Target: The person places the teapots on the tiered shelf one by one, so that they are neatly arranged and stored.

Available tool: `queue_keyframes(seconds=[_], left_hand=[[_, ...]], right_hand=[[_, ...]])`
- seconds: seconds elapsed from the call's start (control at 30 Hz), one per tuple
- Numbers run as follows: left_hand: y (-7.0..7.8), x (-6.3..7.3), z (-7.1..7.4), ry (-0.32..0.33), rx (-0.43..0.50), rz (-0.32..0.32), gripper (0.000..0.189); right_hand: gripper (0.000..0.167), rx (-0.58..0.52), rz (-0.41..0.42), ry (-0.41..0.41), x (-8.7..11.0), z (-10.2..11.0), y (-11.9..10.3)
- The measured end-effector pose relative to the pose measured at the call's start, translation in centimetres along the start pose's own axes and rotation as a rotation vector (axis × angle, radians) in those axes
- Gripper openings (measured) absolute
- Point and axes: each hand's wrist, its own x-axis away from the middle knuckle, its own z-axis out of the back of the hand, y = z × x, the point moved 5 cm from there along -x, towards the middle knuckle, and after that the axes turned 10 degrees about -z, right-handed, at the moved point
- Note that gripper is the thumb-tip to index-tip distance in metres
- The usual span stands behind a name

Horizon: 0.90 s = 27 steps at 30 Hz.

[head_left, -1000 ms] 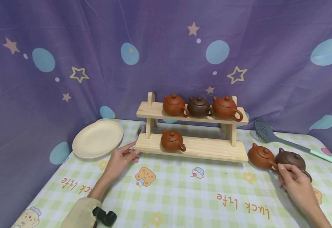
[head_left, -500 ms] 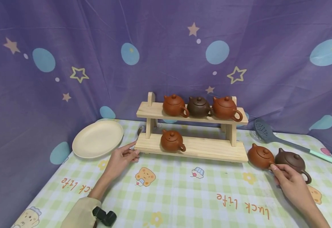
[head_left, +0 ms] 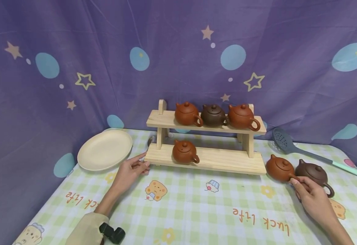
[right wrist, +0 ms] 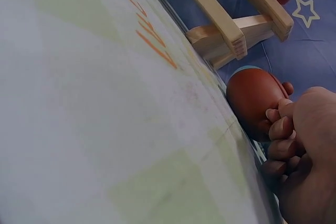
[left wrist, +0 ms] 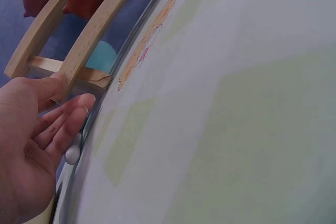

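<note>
- A cream plate (head_left: pixel 105 149) sits at the far left of the tabletop (head_left: pixel 193 207), unmoved since a second ago
- The left hand (head_left: pixel 130 173) holds the left end of the wooden rack (head_left: pixel 248 144) between thumb and fingers, just as in the earlier frames
- A metal utensil (head_left: pixel 151 141) lies partly hidden behind that end
- The upper board (head_left: pixel 162 119) bears, left to right, a left red teapot (head_left: pixel 186 115), a dark teapot (head_left: pixel 213 117) and a right red teapot (head_left: pixel 240 117), all lidded, insides hidden
- The lower board (head_left: pixel 224 158) carries a small red teapot (head_left: pixel 184 153) towards its left end
- The outer red teapot (head_left: pixel 279 169) stands on the tabletop just beside the rack's right end, lid on, place unchanged
- The right hand (head_left: pixel 314 199) has shifted slightly left and pinches that pot's handle
- The outer dark teapot (head_left: pixel 311 171), lidded, now shows its whole handle, earlier partly covered by the hand
- Behind both lies a slotted skimmer (head_left: pixel 311 155)
</note>
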Motion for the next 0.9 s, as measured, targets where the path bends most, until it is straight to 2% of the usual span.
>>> queue_keyframes(seconds=[0.4, 0.7, 0.9], left_hand=[[-0.05, 0.02, 0.03, 0.003, -0.01, -0.014, 0.055], [0.17, 0.05, 0.0, 0.001, 0.008, -0.016, 0.055], [0.15, 0.09, 0.01, 0.002, 0.007, -0.019, 0.055]], right_hand=[[0.035, 0.037, 0.032, 0.047, 0.27, 0.22, 0.22], [0.03, 0.022, 0.048, 0.111, 0.55, 0.35, 0.23], [0.031, 0.005, 0.037, 0.123, 0.68, 0.29, 0.31]])
